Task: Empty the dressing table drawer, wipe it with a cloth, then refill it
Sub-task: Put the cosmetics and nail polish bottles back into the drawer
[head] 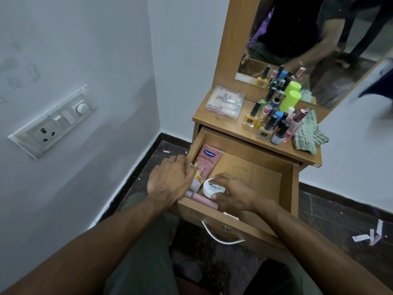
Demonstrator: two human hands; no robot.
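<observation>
Wooden drawer stands pulled open. At its near left the right hand grips a white nail-polish tub; the left hand pinches a pink Vaseline tube, hiding its lower end. Bottles crowd the tabletop far right, beside a green cloth.

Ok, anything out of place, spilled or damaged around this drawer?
Nothing spilled or visibly broken. The odd bits: white paper scraps litter the dark floor to the right of the dressing table, and the cloth lies crumpled on the tabletop's right end, its edge hanging slightly over.
</observation>
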